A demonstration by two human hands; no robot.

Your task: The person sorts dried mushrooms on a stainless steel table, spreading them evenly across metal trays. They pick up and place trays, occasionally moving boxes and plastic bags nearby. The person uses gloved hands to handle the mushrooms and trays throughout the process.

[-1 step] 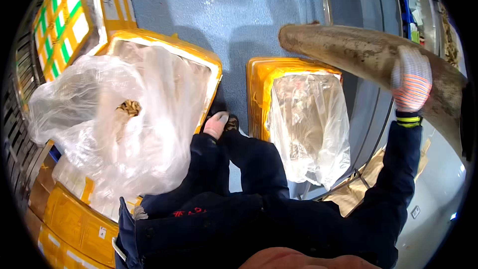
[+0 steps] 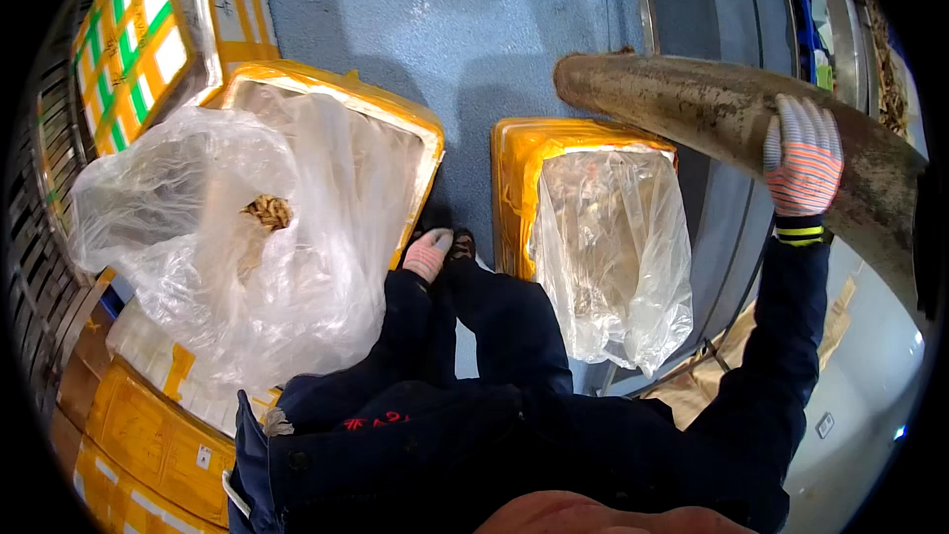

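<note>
My right hand (image 2: pixel 804 156), in a striped knit glove, rests with fingers stretched out on a long grey-brown surface (image 2: pixel 682 99). This surface is worn and smudged, and tapers to a rounded end at the left; its kind is unclear. My left hand (image 2: pixel 427 254), gloved too, hangs low by my legs beside the right edge of the left box (image 2: pixel 432 153); its fingers are mostly hidden. A big clear plastic bag (image 2: pixel 326 237) lines that box and spills over its near side. Through the bag's opening shows a small patch of brown, dried-looking pieces (image 2: pixel 268 211).
A second yellow-taped box (image 2: pixel 509 198), lined with a clear bag (image 2: pixel 613 257), stands right of my legs. Taped boxes (image 2: pixel 129 49) stand far left, and more yellow-taped boxes (image 2: pixel 158 435) near left. Blue floor (image 2: pixel 445 0) lies between. Brown paper (image 2: pixel 692 391) lies under my right arm.
My right hand has shifted slightly left on the grey-brown surface, its thumb now apart from the fingers. The left hand has hardly moved, and the view has shifted a little.
</note>
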